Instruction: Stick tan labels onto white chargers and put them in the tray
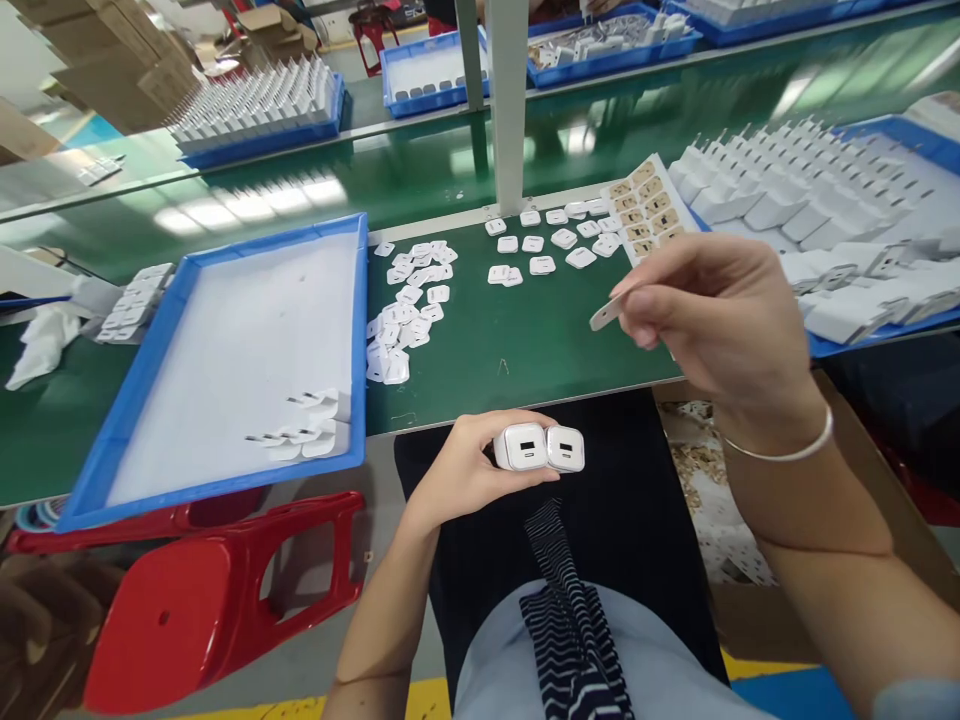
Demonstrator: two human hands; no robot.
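Observation:
My left hand is closed around two white chargers, side by side above my lap, with their port ends facing up. Each end shows a dark slot and a smaller one. Between thumb and fingertips, my right hand pinches a thin white cover plate with a small slot in it, held over the bench's front edge. Loose white cover plates lie in a heap on the green bench, and several more are spread farther back. A sheet with tan adhesive pieces lies beyond my right hand.
A blue-rimmed tray on the left holds several chargers in its near corner. Another blue tray on the right is crowded with chargers, prongs up. A white post rises behind the bench. A red stool stands lower left.

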